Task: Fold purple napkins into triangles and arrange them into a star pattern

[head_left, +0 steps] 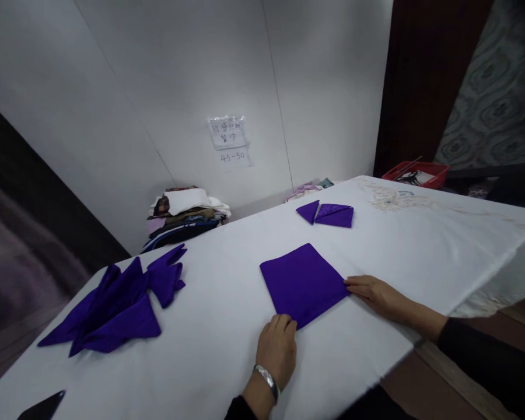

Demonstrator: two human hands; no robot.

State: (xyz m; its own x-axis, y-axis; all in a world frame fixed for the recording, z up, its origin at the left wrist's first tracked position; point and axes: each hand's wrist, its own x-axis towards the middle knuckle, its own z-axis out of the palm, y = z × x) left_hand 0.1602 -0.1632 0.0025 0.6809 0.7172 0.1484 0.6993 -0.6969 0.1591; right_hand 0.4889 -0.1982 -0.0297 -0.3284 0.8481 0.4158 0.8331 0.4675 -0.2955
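Left hand (277,345), near, and right hand (378,296) touch a purple fabric square (304,283), each grip's pinch unclear; uneven tugging could skew it.

Bundle (122,303) blocks far left; room lies beside square (305,286).

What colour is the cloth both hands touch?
The cloth is deep purple, best seen in the head view.

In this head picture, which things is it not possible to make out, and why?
All in the head view:
Purple square cloth: underside, hidden against the white tablecloth.
Right hand: whether it pinches the corner, hidden by its own fingers.
Dark object, lower left: cut off by the bottom edge.
Red basket: contents too small, partly behind its rim.
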